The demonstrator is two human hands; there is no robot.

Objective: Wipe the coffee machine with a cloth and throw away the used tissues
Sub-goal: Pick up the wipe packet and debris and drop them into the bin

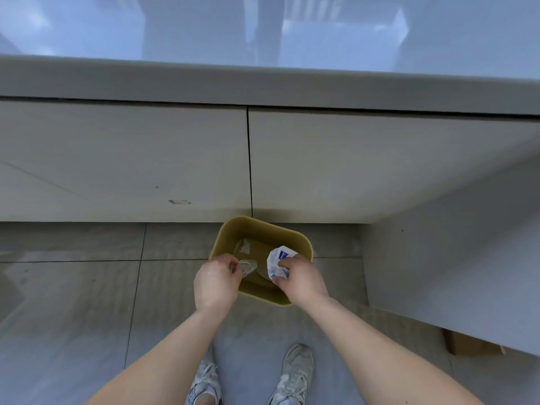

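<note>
A small yellow-olive bin (233, 228) stands on the floor against the cabinet front. My left hand (214, 283) hovers over its near left rim, pinching a crumpled clear plastic scrap (247, 266). My right hand (301, 280) is over the near right rim, gripping a crumpled white wrapper with blue print (276, 260). Inside the bin lies another clear scrap (244, 247). The coffee machine and any cloth are out of view.
Pale cabinet doors (125, 162) sit under a glossy countertop (263, 27) straight ahead. A second cabinet run (455, 258) juts out on the right, with a cardboard box (467, 344) beneath it. My shoes (292, 375) stand on grey floor tiles.
</note>
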